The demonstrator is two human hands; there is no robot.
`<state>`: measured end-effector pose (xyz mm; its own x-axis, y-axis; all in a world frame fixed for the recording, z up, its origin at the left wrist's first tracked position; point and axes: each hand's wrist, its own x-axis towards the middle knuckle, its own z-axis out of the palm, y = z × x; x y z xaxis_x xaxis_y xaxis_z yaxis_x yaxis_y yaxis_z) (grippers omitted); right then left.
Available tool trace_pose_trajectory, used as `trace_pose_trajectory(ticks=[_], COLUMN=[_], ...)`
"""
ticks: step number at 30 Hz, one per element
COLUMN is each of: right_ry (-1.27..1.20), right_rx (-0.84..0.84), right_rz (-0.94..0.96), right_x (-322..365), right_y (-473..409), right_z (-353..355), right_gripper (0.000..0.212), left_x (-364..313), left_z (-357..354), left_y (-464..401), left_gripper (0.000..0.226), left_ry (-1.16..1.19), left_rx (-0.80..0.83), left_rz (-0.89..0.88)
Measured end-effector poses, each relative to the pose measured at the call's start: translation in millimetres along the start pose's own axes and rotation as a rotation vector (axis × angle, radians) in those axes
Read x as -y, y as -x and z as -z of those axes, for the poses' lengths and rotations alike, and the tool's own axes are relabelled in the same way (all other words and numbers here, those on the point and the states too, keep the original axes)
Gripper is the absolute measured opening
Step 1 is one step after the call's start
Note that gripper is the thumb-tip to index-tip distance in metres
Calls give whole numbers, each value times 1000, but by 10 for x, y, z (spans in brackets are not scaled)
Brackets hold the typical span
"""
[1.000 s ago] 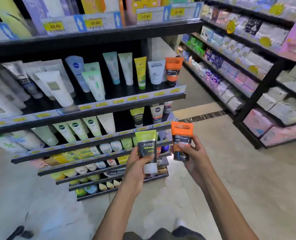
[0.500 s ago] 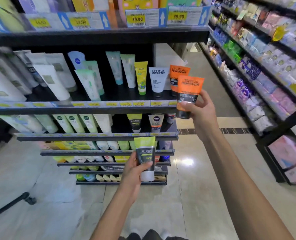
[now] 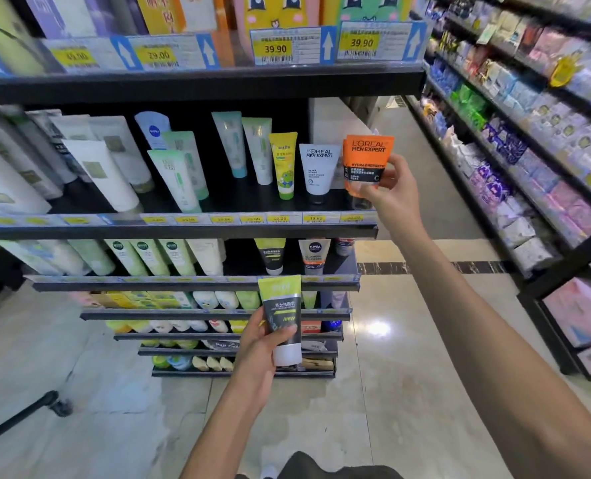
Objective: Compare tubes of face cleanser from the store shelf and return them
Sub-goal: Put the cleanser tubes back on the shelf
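The orange tube (image 3: 365, 164) is up at the right end of the second shelf (image 3: 190, 229), cap down, just beside the white tube (image 3: 318, 172), and the right hand (image 3: 392, 191) has it pinched low on the body, a firm grip with thumb in front and fingers behind; looks like the return is under way, tube hovering over the open spot at the shelf's corner, base not clearly seated yet. Down below, the left hand (image 3: 263, 344) has its grip wrapped round the green-and-grey tube (image 3: 282, 319), held upright out in front of the lower shelves; its matching twin (image 3: 271, 255) stands on the third shelf. Risks now: that slot sits right at the shelf's end, so a careless release could tip the orange tube off the side onto the floor (image 3: 408, 392); nudge left and the white neighbour may topple; the green one could land in the wrong row.
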<state>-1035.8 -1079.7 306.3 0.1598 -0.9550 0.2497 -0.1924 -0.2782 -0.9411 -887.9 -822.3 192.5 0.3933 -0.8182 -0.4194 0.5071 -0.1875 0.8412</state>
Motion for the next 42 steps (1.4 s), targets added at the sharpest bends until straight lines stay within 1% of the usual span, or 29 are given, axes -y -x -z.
trace_pose_trajectory(ticks=[4,7,10,18,23,26,29,31,32,34,36,39,42], right_ry=[5,36,59,68,28,34,48,75,110,213,354,569,702], right_rx=[-47,-25,-6,-20,-38,-145,-274,-282,-254,-106,39,226,316], right_rz=[23,4,-23,-17,-8,-28,-25,-49,-73,-137,-142,-107,-46], right_x=[-12,-113,-223,-282,-304,-388,-594,-804,-893,-1172,-1293,-1432,-1635], right_y=[-55,-28,56,74,195,399,685,928,1021,1159,1235,1115,931], right_z=[1,-17,-79,-125,-116,-107,-92,-121,-124,-253,-291,-435,-579], right_gripper=[51,57,56,63,67,60,46,36,32,25,25,38,49], left_x=[-21,-21,-20,-13,-1,33,68,84,73,103,48,20,22], left_z=[27,47,82,151,234,321,404,476,478,544,514,515,593], left_y=[-50,-91,-132,-183,-187,-191,-221,-237,-266,-358,-383,-561,-800], left_gripper=[55,54,50,45,42,43,54,58,56,47,42,45,45], left_ry=[-4,-10,-23,-25,-18,2,-1,-13,-31,-66,-77,-113,-168], left_rx=[21,29,34,58,35,0,-29,-46,-51,-85,-111,-140,-169], left_rz=[2,6,2,-5,-3,4,-1,-15,-21,-21,-36,-63,-101])
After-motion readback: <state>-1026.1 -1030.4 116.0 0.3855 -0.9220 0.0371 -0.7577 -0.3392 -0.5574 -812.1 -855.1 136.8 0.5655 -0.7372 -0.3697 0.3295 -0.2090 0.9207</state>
